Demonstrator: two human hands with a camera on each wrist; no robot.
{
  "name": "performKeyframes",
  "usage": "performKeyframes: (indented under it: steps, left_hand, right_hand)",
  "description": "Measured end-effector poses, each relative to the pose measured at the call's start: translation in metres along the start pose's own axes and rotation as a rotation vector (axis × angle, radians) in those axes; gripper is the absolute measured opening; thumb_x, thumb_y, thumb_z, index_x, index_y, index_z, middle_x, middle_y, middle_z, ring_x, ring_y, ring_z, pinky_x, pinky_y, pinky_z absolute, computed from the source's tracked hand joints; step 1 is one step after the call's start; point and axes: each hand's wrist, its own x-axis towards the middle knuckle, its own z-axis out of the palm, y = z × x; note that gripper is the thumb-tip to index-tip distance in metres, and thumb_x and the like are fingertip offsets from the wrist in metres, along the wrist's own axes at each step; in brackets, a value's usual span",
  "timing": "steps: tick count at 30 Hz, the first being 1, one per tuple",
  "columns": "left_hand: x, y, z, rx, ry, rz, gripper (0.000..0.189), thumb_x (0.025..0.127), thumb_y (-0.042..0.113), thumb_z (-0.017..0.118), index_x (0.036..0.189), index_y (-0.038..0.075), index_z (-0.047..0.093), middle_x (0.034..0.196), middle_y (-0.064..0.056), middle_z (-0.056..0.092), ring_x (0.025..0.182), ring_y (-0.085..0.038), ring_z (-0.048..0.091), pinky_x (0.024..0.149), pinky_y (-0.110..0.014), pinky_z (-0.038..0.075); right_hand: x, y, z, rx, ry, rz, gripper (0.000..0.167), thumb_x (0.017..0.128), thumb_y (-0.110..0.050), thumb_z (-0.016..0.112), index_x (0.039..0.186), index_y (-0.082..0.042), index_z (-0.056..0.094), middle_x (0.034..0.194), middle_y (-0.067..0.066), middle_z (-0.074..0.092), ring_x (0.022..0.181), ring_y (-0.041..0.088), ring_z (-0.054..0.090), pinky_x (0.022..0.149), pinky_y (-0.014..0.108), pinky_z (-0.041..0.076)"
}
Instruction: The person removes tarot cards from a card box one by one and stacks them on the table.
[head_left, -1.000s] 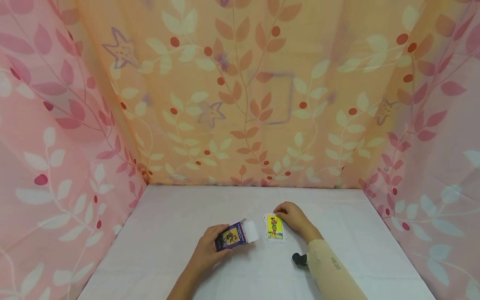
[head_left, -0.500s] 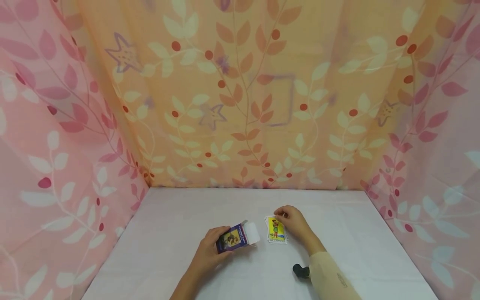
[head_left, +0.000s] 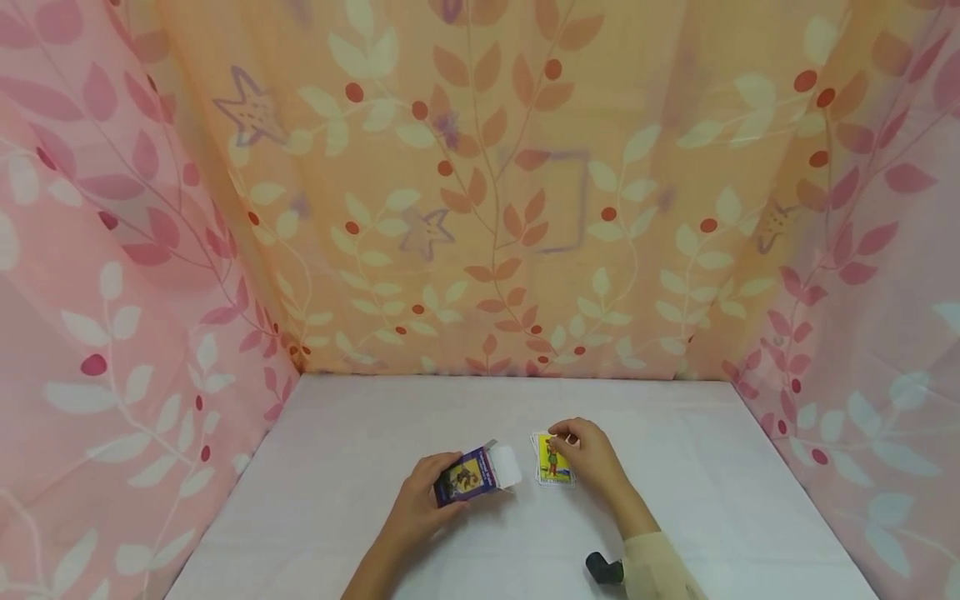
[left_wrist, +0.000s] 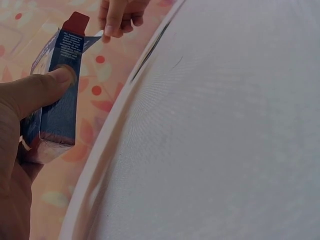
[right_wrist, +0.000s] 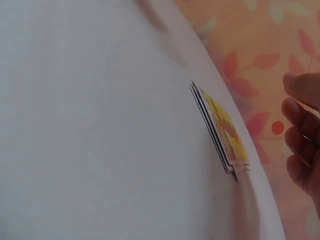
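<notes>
My left hand (head_left: 420,496) grips a dark blue-purple tarot card box (head_left: 463,479), with the thumb pressed along its narrow side in the left wrist view. The box's top is open, and its white flap (head_left: 505,467) points right, towards the cards. A small stack of tarot cards (head_left: 553,468) lies on the table, its top card showing a figure on yellow. Over the stack's upper right corner hovers my right hand (head_left: 592,454). In the right wrist view its loosely bent fingers (right_wrist: 302,117) hold nothing and stand apart from the slightly fanned cards.
A white cloth covers the table (head_left: 360,417). Behind it hangs an orange leaf-patterned curtain (head_left: 487,250), with pink ones at both sides. A black curved object (head_left: 602,568) sits beside the right sleeve (head_left: 660,567).
My right hand has drawn slightly nearer to me and over the top card's corner, its sleeve lower in view. The left hand keeps its grip on the box.
</notes>
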Motion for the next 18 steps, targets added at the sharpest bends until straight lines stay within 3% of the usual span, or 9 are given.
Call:
performKeyframes:
  steps: [6, 13, 18]
  left_hand:
    - [0.003, 0.0, 0.0, 0.004, 0.017, 0.022, 0.083, 0.072, 0.026, 0.093, 0.145, 0.029, 0.055, 0.141, 0.012, 0.059, 0.131, -0.015, 0.055, 0.111, -0.045, 0.047]
    - [0.0, -0.001, 0.001, 0.005, 0.01, 0.0, 0.081, 0.073, 0.025, 0.094, 0.145, 0.029, 0.056, 0.14, 0.011, 0.059, 0.131, -0.015, 0.054, 0.11, -0.045, 0.047]
    - [0.0, 0.0, 0.001, -0.004, 0.007, -0.01, 0.082, 0.073, 0.024, 0.094, 0.145, 0.031, 0.055, 0.141, 0.014, 0.058, 0.132, -0.014, 0.054, 0.11, -0.047, 0.047]
  right_hand:
    - [-0.01, -0.011, -0.001, 0.011, 0.044, -0.103, 0.013, 0.089, -0.012, 0.079, 0.101, -0.014, 0.076, 0.088, -0.008, 0.066, 0.087, 0.02, 0.058, 0.08, 0.038, 0.049]
    - [-0.026, -0.019, 0.003, 0.031, 0.086, -0.194, 0.015, 0.086, -0.009, 0.081, 0.1, -0.01, 0.076, 0.084, -0.013, 0.066, 0.084, 0.022, 0.06, 0.079, 0.043, 0.051]
    - [-0.035, -0.025, 0.005, 0.043, 0.119, -0.215, 0.016, 0.085, -0.007, 0.082, 0.098, -0.013, 0.077, 0.085, -0.014, 0.066, 0.084, 0.023, 0.06, 0.074, 0.036, 0.051]
